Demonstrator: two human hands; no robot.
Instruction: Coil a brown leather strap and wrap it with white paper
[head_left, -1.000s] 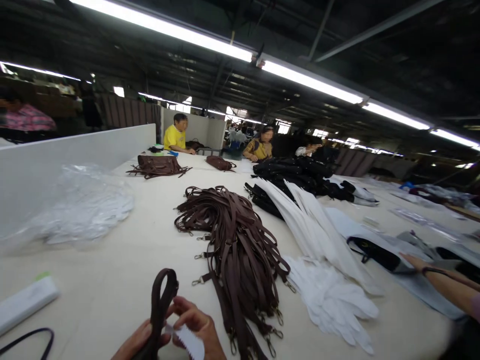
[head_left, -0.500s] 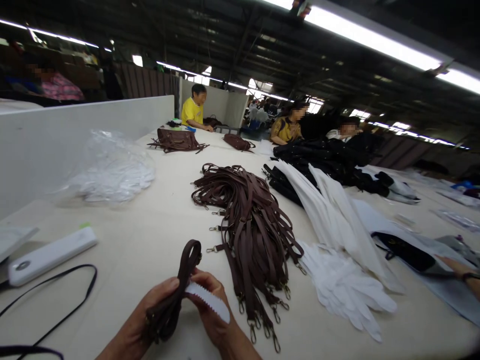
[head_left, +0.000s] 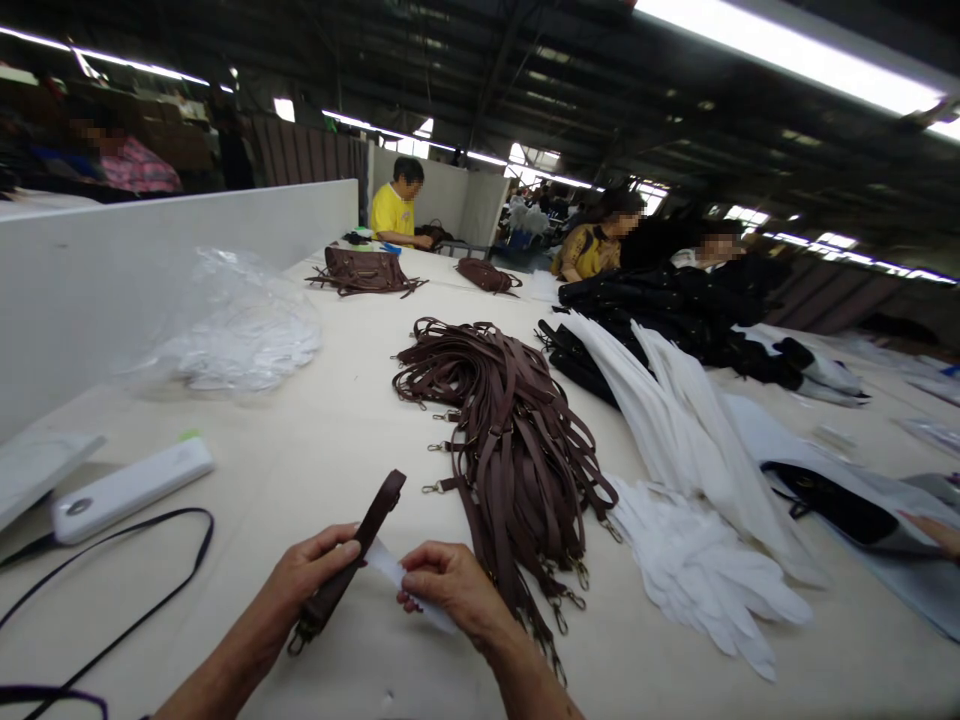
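Note:
My left hand [head_left: 313,562] is closed around a folded dark brown strap [head_left: 381,508], which stands tilted with a metal clip at its lower end. In my right hand [head_left: 451,585] a thin white strip [head_left: 384,562] is pinched between thumb and fingers. The strip reaches across to the strap; whether it is wrapped round it is hidden behind the strap. Just beyond my right hand lies a large pile of brown straps [head_left: 502,430] with metal clips at their ends. A heap of white strips [head_left: 697,560] spreads to the right of that pile.
Long white sheets [head_left: 675,420] and black bags [head_left: 660,305] lie at the right. A clear plastic bag [head_left: 240,340], a white device [head_left: 135,488] and a dark cord [head_left: 202,545] are at the left. Brown bags [head_left: 364,270] sit farther back. A co-worker's hand [head_left: 934,532] shows at the right edge.
The folded strap has turned to a narrower edge-on view, its clip now showing below my left hand. My right hand has turned palm down, pinching the white strip. The camera view has shifted slightly.

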